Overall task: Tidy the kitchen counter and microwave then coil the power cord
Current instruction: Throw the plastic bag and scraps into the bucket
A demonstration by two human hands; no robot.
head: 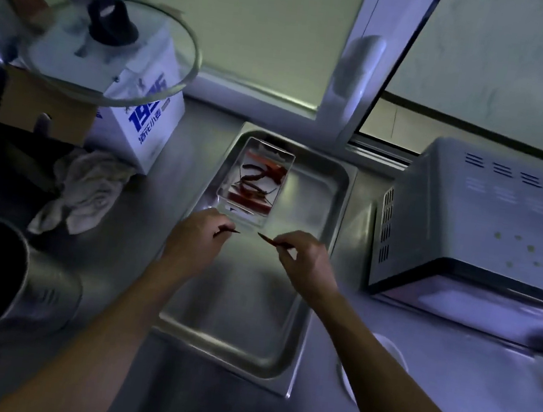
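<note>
Fingers of both hands are pinching one dried chili each: the left hand [195,237] has a chili [228,231] poking out toward the right, and the right hand [304,258] has another chili [267,239] pointing left, so the two tips nearly face each other. Using the clear plastic box [255,183] as the landmark, both hands hover just at its near end, over the steel tray [305,279] it sits in. The box runs lengthwise straight away from the hands and already holds more chilies. I'd guess the next move is a short forward drop into it; the left hand looks a hair closer. Left of the box stands a white carton [146,120] with blue print, "19" something, the rest unreadable. The microwave [488,227] sits right of it on the table [179,159].
</note>
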